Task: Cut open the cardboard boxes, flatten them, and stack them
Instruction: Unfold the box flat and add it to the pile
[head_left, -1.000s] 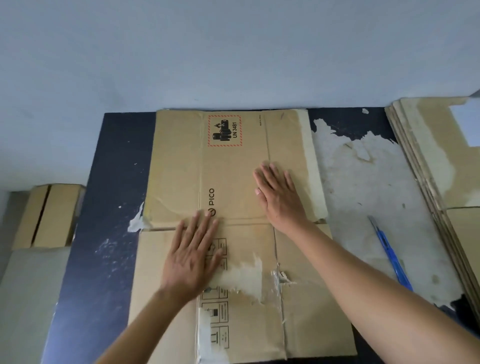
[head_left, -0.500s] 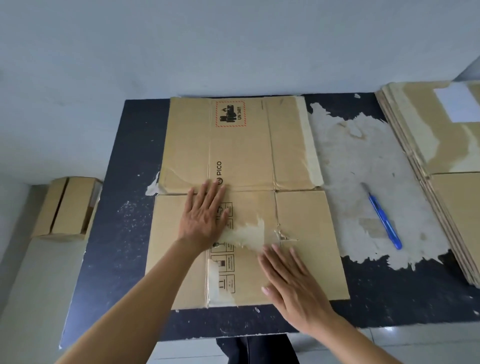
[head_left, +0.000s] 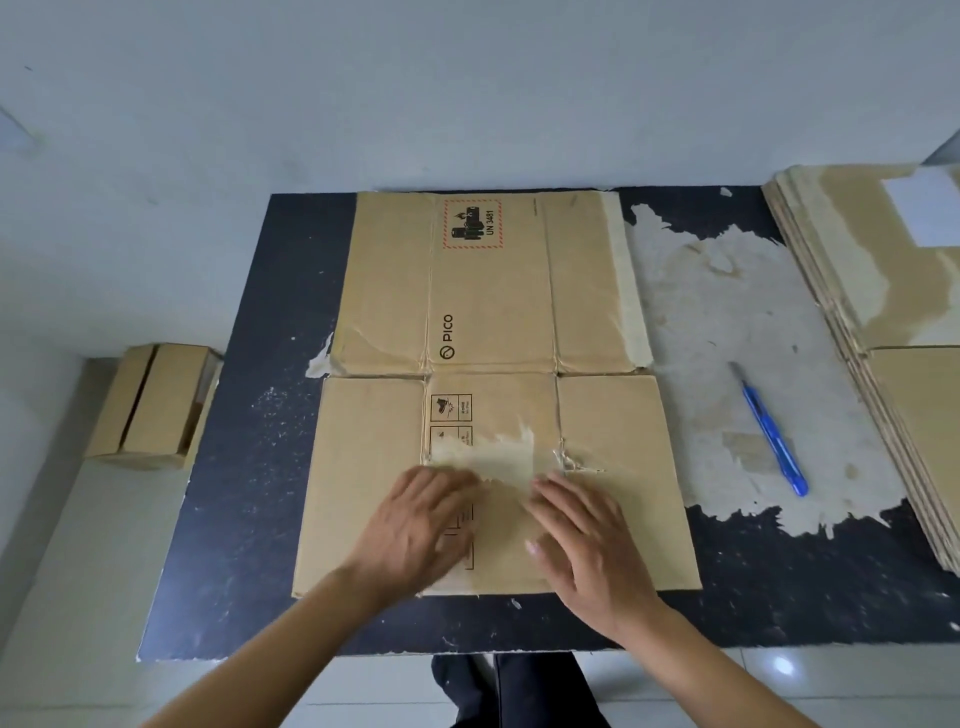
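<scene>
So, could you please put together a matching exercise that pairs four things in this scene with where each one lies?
Things:
1. flattened PICO box
2. blue cutter
3. stack of flat cardboard
4. small box

Places:
A. off the table, to its left
B. on the table's pale worn patch
C. middle of the table
D. right end of the table

Pairs: 1-C, 2-B, 3-D, 4-A
</scene>
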